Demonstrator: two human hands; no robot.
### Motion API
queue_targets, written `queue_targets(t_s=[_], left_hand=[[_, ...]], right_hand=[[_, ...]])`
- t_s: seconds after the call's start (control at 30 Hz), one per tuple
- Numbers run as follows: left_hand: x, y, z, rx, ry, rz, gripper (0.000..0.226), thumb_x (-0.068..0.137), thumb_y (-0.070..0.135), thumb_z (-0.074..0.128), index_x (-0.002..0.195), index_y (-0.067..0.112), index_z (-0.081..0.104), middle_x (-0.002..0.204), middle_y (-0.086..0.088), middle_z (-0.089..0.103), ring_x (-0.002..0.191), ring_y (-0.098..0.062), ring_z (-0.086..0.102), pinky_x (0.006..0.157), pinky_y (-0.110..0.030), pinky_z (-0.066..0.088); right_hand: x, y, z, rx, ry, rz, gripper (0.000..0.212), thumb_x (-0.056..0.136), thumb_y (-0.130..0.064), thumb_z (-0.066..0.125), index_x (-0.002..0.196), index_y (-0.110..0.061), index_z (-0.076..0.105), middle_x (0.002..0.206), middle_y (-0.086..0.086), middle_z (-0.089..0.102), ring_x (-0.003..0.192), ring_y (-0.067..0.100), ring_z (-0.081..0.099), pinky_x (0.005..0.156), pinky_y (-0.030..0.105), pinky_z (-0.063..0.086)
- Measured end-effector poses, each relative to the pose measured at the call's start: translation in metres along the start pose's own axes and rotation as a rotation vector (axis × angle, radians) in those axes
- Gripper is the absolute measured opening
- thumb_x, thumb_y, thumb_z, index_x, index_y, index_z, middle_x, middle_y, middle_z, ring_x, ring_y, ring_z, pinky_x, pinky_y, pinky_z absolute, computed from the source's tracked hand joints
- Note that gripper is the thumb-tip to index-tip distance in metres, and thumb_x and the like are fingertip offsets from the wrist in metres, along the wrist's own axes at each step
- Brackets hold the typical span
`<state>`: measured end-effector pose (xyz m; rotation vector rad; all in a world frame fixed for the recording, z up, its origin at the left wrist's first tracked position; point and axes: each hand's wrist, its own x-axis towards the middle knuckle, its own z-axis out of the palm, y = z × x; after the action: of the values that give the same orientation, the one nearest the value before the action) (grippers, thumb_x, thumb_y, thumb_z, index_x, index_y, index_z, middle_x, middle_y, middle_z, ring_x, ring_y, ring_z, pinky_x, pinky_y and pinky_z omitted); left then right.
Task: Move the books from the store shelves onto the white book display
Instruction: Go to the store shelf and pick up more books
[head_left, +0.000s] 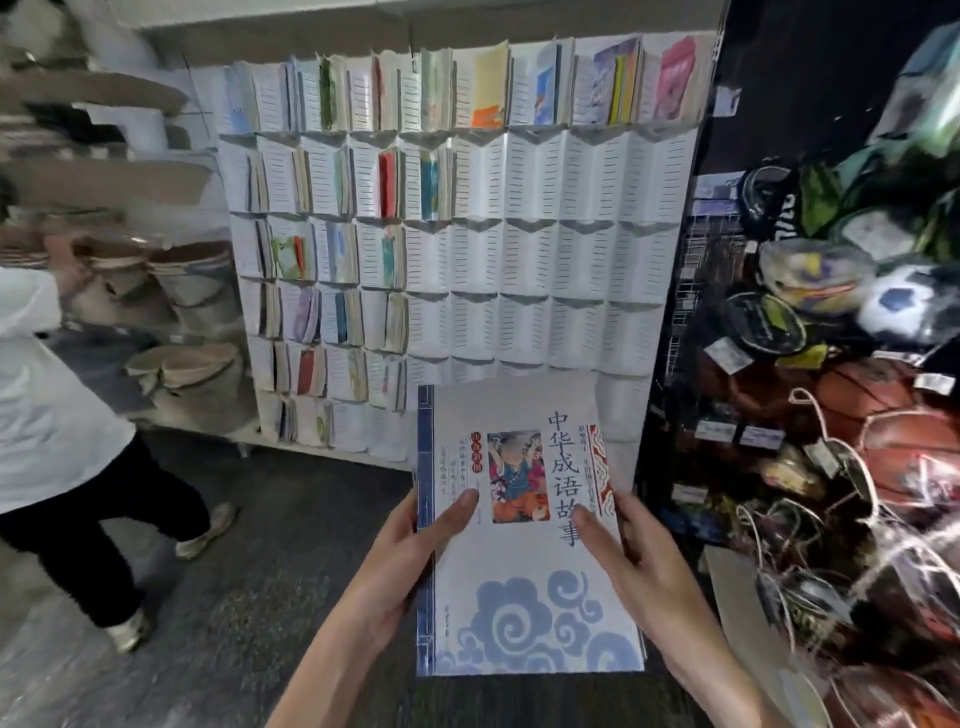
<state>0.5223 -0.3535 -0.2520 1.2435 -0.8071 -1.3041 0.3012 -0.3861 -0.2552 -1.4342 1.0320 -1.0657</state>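
Pinching book (524, 545) w/ both grips, L hand (410, 551) & R hand (631, 558), display (545, 260) ahead, person (57, 415) left, balls (857, 415) right.

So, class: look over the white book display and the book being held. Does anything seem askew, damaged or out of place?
Nothing looks damaged or spilled. The book is held flat and intact by the left hand and right hand. The white book display is unevenly filled: books sit in its top row and left columns, while the right-hand pockets are empty.

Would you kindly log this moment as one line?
hands: left and right hold book | display: right pockets empty | stage: carrying
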Motion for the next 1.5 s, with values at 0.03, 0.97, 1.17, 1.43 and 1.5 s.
queue_targets(t_s=[0.03,0.97,1.17,1.43,1.5], left_hand=[[0.026,0.005,-0.007,0.003,-0.006,-0.001,0.051,0.084,0.033,0.075,0.132,0.022,0.06,0.115,-0.006,0.076,0.105,-0.027,0.073,0.101,-0.051,0.053],[0.637,0.177,0.035,0.03,0.055,0.123,0.043,0.085,0.026,0.076,0.125,0.015,0.064,0.116,-0.004,0.076,0.11,-0.022,0.071,0.106,-0.044,0.049],[0.74,0.192,0.017,0.055,0.135,0.144,0.023,0.09,0.02,0.073,0.109,0.025,0.061,0.089,0.014,0.078,0.082,0.001,0.074,0.069,-0.014,0.053],[0.91,0.228,-0.034,0.062,0.079,0.243,0.044,0.089,0.022,0.074,0.13,0.019,0.058,0.112,0.006,0.076,0.107,-0.014,0.071,0.098,-0.033,0.053],[0.953,0.246,-0.042,0.113,0.066,0.289,0.036,0.093,0.023,0.071,0.127,0.021,0.059,0.097,0.013,0.077,0.094,-0.008,0.072,0.083,-0.02,0.052]], right_hand=[[0.026,0.003,0.005,-0.012,0.0,-0.002,0.025,0.095,-0.033,0.062,0.108,-0.05,0.049,0.091,-0.055,0.057,0.091,-0.033,0.052,0.072,-0.006,0.039],[0.664,0.024,-0.047,-0.015,-0.047,-0.133,0.032,0.095,-0.037,0.064,0.127,-0.034,0.058,0.116,-0.024,0.07,0.107,-0.007,0.065,0.086,0.008,0.05],[0.775,0.035,-0.034,-0.054,-0.079,-0.161,0.027,0.093,-0.034,0.066,0.12,-0.028,0.061,0.111,-0.019,0.073,0.104,0.0,0.067,0.094,0.026,0.051],[0.934,0.042,0.013,-0.261,0.069,-0.365,0.024,0.089,-0.037,0.069,0.112,-0.03,0.065,0.106,-0.024,0.073,0.096,-0.003,0.069,0.083,0.016,0.052],[0.978,0.036,0.027,-0.295,0.13,-0.394,0.02,0.09,-0.038,0.07,0.109,-0.034,0.067,0.102,-0.023,0.073,0.09,-0.001,0.07,0.081,0.022,0.054]])
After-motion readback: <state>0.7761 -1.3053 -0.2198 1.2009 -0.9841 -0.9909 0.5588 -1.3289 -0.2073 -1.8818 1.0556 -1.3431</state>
